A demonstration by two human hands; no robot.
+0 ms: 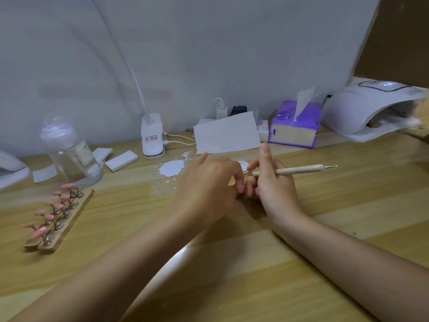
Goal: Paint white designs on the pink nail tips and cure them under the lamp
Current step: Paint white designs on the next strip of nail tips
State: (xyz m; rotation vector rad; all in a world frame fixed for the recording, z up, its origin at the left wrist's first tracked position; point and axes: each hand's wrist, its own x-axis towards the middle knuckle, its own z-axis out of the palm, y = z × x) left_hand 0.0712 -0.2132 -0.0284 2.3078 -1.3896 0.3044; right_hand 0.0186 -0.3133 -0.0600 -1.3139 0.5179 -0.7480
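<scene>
On the table: about nine pink nail tips, two wooden strips, one bottle, one tissue box, one curing lamp.

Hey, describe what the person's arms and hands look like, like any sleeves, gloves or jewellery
Both forearms are bare up to the frame edge: no sleeves show. The left hand and right hand wear no gloves, and no rings, bracelets or watch are visible. The fingernails that show are short and look unpainted, though blur makes that hard to confirm.

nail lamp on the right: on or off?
On, apparently: the nail lamp has a lit display on its top. Its inner lights are not visible, so whether it is curing cannot be told.
</scene>
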